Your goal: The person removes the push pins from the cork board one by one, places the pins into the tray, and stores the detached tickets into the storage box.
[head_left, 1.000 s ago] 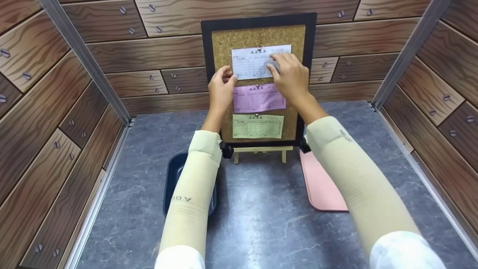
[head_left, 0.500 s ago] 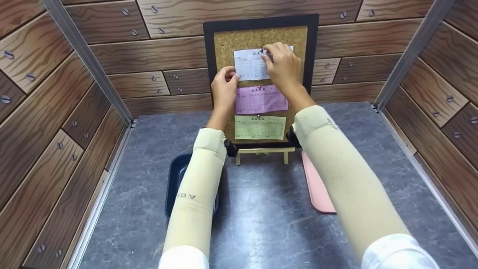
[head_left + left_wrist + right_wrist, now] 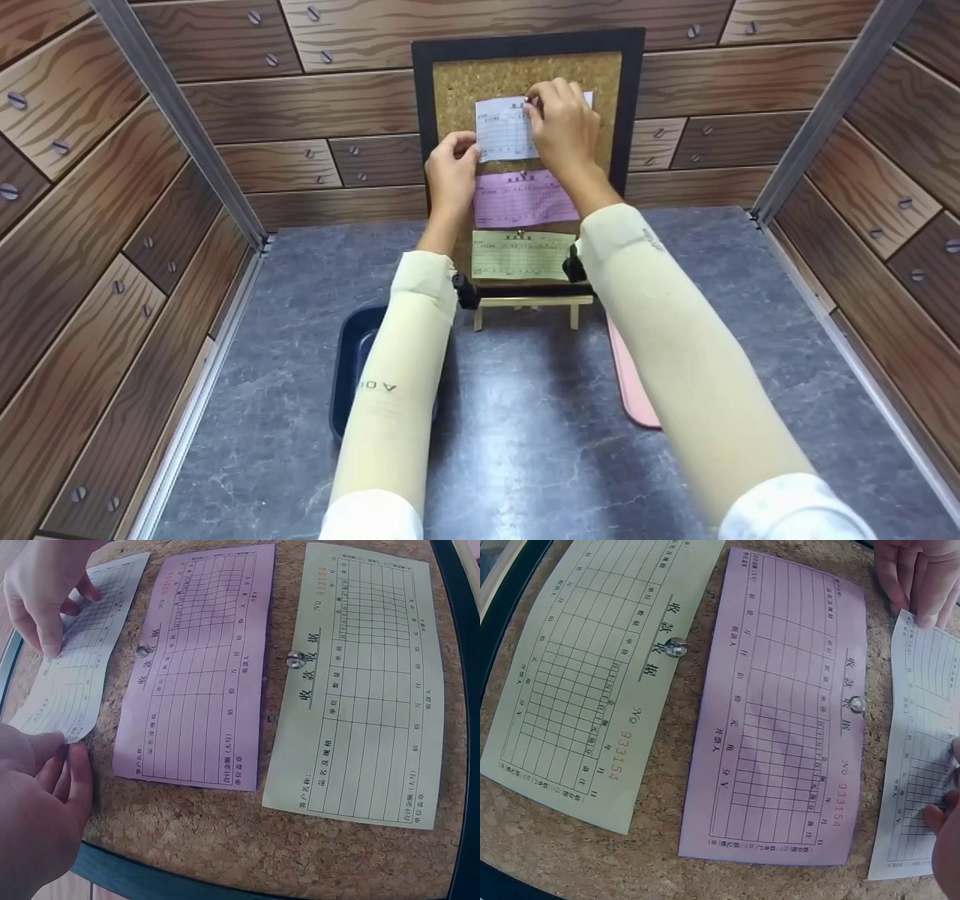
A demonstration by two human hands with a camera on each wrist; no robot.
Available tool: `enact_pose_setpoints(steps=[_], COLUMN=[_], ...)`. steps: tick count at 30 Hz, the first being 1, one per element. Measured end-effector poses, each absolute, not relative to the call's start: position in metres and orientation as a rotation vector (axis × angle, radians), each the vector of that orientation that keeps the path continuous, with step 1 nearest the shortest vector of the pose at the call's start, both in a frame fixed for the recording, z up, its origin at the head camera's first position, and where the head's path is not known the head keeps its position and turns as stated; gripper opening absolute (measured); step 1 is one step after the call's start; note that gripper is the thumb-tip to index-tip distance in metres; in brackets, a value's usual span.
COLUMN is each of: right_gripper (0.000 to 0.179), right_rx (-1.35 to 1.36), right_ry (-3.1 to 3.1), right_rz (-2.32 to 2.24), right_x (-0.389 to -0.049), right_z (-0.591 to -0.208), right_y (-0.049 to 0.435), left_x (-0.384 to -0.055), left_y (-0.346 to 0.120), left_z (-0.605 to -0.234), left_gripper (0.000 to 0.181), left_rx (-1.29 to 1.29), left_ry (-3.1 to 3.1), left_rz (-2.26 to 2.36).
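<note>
A black-framed cork board stands on a small wooden easel. Three slips are pinned to it: a white slip on top, a purple slip in the middle and a green slip below. My left hand pinches the white slip's lower left corner. My right hand is at the slip's top centre, fingers curled round its pushpin. In the wrist views the purple slip and the green slip lie flat, each under a silver pin.
A dark blue tray lies on the grey marbled tabletop under my left forearm. A pink tray lies to the right of the easel. Wood-patterned walls close in the left, back and right sides.
My right hand has slid from the white slip's right part to its top centre, onto the pin. My left hand keeps its pinch on the lower left corner.
</note>
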State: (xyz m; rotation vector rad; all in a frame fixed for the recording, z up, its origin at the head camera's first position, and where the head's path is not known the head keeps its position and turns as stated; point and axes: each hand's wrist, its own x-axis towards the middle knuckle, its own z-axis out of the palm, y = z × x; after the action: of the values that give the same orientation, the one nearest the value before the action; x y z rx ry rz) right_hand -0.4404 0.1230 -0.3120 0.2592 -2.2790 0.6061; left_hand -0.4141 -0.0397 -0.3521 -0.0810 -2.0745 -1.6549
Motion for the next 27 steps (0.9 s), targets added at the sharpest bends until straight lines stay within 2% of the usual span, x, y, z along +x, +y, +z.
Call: enact_pose_setpoints(steps=[27], right_gripper=[0.020], right_rx=[0.230], right_ry=[-2.263], right_rz=[0.659], right_x=[-0.4409], right_z=[-0.3114], right_y=[0.1220], left_x=[-0.4150], left_y=[-0.0406], left_z=[-0.3528], left_gripper=[0.013], left_rx=[-0.062], left_ry=[-1.998], left_rz=[-1.792])
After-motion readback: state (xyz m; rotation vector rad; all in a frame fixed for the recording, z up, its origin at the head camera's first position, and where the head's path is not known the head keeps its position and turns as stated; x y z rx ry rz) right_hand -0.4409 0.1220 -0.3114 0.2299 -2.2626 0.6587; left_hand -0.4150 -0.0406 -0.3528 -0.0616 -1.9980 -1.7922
